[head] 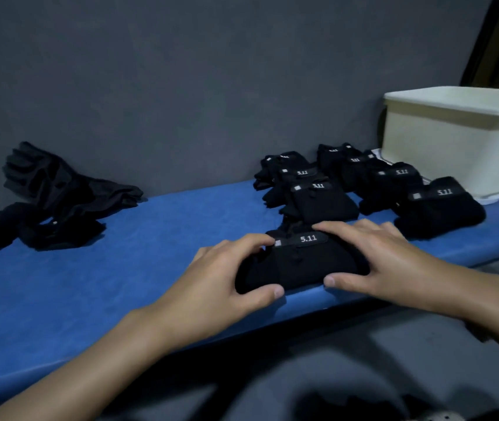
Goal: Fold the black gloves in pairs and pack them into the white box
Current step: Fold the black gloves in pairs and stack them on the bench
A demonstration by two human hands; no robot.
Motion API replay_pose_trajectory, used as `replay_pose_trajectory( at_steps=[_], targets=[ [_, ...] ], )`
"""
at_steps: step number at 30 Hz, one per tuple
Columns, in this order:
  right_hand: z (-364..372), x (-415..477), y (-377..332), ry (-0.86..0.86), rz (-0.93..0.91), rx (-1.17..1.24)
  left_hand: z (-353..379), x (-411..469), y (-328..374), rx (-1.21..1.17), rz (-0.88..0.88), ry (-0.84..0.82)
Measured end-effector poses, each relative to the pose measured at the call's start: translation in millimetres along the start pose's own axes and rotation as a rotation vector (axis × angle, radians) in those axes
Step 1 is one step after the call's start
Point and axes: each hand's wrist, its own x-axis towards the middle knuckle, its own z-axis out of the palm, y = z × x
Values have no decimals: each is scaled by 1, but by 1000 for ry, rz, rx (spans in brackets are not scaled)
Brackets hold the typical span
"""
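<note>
A folded pair of black gloves (301,262) with a white "5.11" label lies near the front edge of the blue table (157,238). My left hand (221,281) grips its left end, thumb at the front and fingers curled over the top. My right hand (379,262) holds its right end, thumb at the front and fingers laid across the top. Behind it, several more folded pairs (363,186) stand in two rows. A loose heap of unfolded black gloves (47,202) lies at the far left. The white box (455,147) stands at the back right.
A grey wall (181,86) rises directly behind the table. The table's front edge runs just below my hands, with a dark floor beneath. The rows of folded pairs reach up to the white box's base.
</note>
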Motion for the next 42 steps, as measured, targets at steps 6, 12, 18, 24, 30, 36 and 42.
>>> replay_pose_trajectory(
  at_steps=[6, 12, 18, 24, 30, 36, 42],
  targets=[
    [-15, -14, 28, 93, 50, 11, 25, 30, 28, 81, 35, 13],
    [-21, -19, 41, 157, 55, -125, 36, 44, 34, 152, 48, 56],
    [-18, -14, 47, 226, 88, -203, 41, 51, 32, 228, 14, 83],
    [-15, -8, 47, 246, 104, -241, 41, 52, 33, 271, -11, 77],
    [-16, -9, 45, 274, 111, -154, 38, 51, 36, 224, -6, 79],
    [-20, -8, 38, 308, 84, -103, 30, 49, 42, 164, 29, 137],
    [-30, 7, 20, 317, 7, -81, 5, 41, 42, 155, -11, 154]
  ],
)
